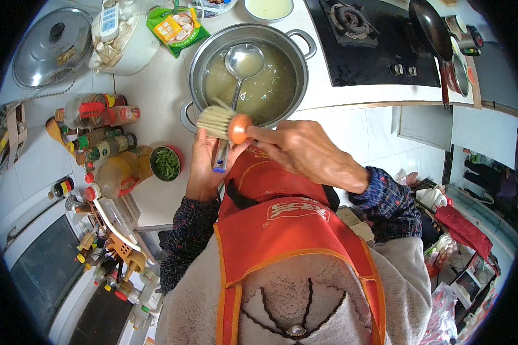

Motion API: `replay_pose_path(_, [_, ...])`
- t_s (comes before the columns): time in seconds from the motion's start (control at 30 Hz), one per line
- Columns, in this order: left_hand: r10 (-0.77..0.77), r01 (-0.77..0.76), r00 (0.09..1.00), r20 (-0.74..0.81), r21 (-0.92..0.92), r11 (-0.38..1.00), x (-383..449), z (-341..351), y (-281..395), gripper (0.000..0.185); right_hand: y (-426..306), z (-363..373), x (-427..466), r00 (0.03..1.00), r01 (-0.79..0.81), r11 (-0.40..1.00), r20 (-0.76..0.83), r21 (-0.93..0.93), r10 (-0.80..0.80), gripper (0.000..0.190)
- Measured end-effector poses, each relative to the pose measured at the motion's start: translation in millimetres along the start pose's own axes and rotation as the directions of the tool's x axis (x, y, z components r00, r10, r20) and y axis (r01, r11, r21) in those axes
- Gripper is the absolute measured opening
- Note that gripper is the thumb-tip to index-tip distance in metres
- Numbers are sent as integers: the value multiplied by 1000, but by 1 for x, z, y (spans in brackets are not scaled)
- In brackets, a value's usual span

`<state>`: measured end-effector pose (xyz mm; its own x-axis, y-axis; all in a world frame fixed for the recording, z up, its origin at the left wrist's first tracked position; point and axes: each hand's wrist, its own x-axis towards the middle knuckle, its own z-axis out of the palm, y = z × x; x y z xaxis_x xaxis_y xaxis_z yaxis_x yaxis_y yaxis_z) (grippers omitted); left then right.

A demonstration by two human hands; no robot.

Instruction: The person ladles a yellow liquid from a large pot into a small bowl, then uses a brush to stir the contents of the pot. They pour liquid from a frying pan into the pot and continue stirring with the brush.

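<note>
A brush with pale bristles and an orange handle (239, 128) is in my right hand (304, 148), gripped by its knob end. Its bristles lie over the handle of a metal ladle (244, 61), close to the fingers of my left hand (207, 161). That hand is closed about the ladle's handle near its blue-tipped end. The ladle's bowl rests in cloudy liquid inside a two-handled metal pot (304, 86). Left of my left hand, a small bowl (180, 161) holds chopped green vegetables.
A black gas hob (380, 56) lies right of the pot, with a wok (429, 28) at its far side. A green food packet (179, 32) and a bowl of pale liquid (269, 8) stand behind the pot. Several bottles (112, 172) crowd the left counter.
</note>
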<state>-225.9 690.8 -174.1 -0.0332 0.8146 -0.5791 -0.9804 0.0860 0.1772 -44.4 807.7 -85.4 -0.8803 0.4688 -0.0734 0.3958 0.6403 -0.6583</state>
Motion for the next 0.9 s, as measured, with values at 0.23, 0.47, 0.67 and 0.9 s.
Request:
replay_pose_path(0.23, [-1,1,1000,-2,-84,996,2,5,-4,78,128,39,79,978,-206,937,-67,-282,195,23])
replay_pose_path(0.47, [-272,274,961,52,-32,961,9,-16,3,30,120,38,73,988,-145,959,-87,-246,127,13])
replay_pose_path(0.67, [-64,114,989,-134,411,905,-5,-1,1,22,106,42,69,978,-205,934,-36,-294,203,21])
replay_pose_path(0.9, [104,62,981,-163,774,630,-8,9,-2,28,144,64,89,942,-319,917,-186,-237,280,21])
